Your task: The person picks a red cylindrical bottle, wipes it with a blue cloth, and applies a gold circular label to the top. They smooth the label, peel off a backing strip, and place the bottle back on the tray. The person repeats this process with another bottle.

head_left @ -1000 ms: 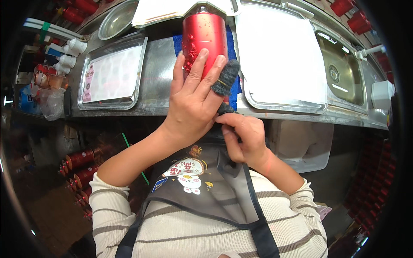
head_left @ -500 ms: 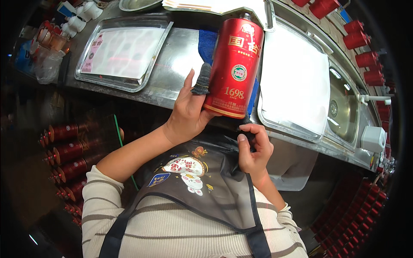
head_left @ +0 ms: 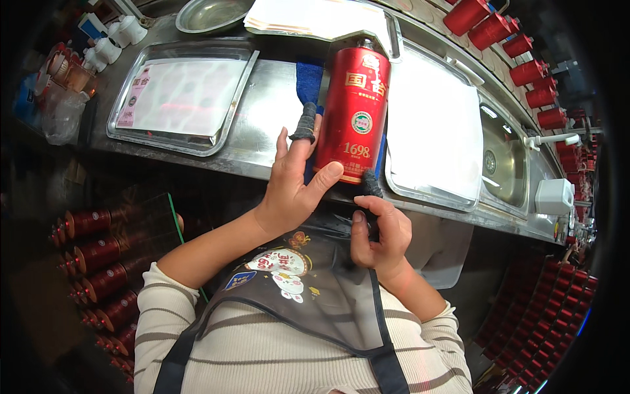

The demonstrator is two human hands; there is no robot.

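A red cylindrical bottle (head_left: 354, 118) with gold print, a round badge and a dark cap leans away from me over the counter edge. My left hand (head_left: 292, 180) is closed on its lower left side, thumb on the front near the base; a grey knitted finger cover (head_left: 306, 121) wraps one of its fingers. Just below the bottle's base is my right hand (head_left: 387, 233), its fingers curled in. A dark finger cover (head_left: 371, 184) reaches from it to the base's right corner. Whatever lies between its thumb and fingers is hidden. Blue cloth (head_left: 308, 82) shows behind the bottle.
To the left lies a clear tray (head_left: 230, 125) holding a printed sheet. Right of the bottle, another tray (head_left: 426, 195) carries white sheets, beside a metal sink (head_left: 508, 161) and white jug (head_left: 554, 196). A metal bowl (head_left: 210, 14) stands at the back. Red bottles (head_left: 98, 249) are racked around.
My left thumb has come round onto the bottle's front. The bottle sits slightly lower and further left in the picture, as does the counter. My right hand stays near the base.
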